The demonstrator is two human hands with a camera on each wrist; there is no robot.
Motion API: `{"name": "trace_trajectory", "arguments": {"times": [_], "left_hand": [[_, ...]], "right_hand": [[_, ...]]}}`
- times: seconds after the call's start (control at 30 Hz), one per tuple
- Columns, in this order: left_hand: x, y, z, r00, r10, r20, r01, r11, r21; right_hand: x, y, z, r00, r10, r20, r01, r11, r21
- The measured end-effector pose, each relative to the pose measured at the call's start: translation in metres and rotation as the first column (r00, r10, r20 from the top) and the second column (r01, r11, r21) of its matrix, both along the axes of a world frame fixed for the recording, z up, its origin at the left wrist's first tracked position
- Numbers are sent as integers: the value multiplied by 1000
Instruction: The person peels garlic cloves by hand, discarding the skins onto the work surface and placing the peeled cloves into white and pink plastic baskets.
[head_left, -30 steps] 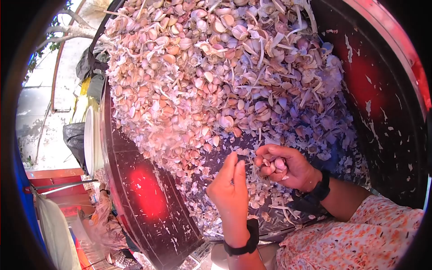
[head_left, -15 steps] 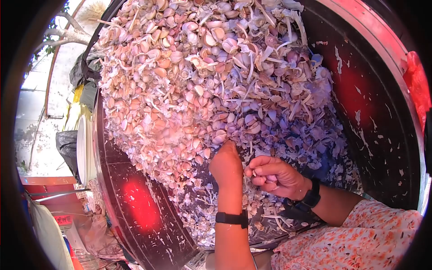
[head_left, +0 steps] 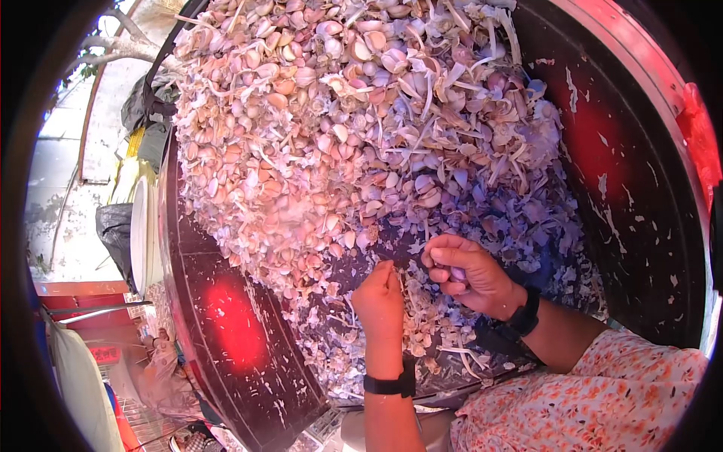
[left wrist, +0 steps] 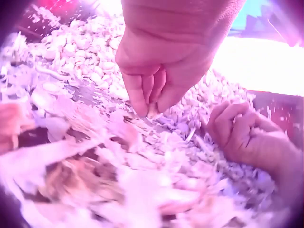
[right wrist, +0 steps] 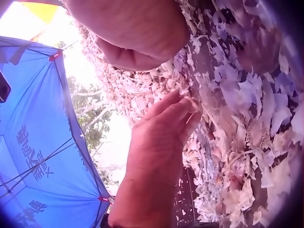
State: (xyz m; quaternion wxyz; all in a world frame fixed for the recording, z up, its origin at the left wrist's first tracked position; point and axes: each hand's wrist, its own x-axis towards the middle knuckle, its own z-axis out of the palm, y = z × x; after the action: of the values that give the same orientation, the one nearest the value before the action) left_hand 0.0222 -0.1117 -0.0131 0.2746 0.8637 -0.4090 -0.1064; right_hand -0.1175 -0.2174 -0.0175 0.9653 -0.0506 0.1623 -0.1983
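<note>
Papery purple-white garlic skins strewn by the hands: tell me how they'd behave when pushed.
The papery purple-white garlic skins look thin and curled, so probably very light and floppy, apt to scatter. Flakes dot the wall of the dark round tray, so some may cling.

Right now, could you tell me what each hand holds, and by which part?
The right hand cups garlic cloves inside its curled fingers. The left hand pinches a small clove at its fingertips, which end unclear.
</note>
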Motion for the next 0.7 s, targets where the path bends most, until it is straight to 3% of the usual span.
{"name": "trace_trajectory", "arguments": {"times": [0.03,0.07,0.13,0.17,0.23,0.3,0.37,0.4,0.47,0.6,0.67,0.7], "left_hand": [[-2,1,5,910,154,-385,-206,974,-97],[-5,2,12,911,155,-383,-207,973,-98],[-16,2,31,631,110,-768,-462,849,-258],[-22,2,39,563,87,-822,-528,803,-277],[-35,6,49,565,23,-825,-537,769,-347],[-47,5,55,565,-46,-824,-544,730,-414],[-55,3,56,684,15,-729,-480,762,-435],[-55,4,53,683,15,-730,-481,761,-434],[-53,7,43,939,34,-343,-198,869,-454],[-51,3,44,964,47,-263,-161,888,-432],[-46,0,45,998,-55,2,51,911,-409],[-44,-2,47,998,-55,0,51,911,-409]], "right_hand": [[0,1,-1,1000,0,-5,0,1000,-1],[0,1,-1,1000,2,-3,-2,1000,-2],[0,1,0,999,31,-18,-31,999,-41],[1,3,0,999,33,-16,-34,999,-43],[1,7,1,988,138,-76,-145,984,-102],[1,11,2,981,194,-31,-196,976,-99],[0,14,3,964,257,65,-254,966,-50],[0,13,5,964,257,63,-254,966,-50],[0,13,10,964,263,49,-260,963,-66],[-1,12,8,958,286,20,-283,955,-86],[-1,12,3,946,324,16,-320,939,-127],[-1,12,4,946,324,15,-320,939,-126]]}}
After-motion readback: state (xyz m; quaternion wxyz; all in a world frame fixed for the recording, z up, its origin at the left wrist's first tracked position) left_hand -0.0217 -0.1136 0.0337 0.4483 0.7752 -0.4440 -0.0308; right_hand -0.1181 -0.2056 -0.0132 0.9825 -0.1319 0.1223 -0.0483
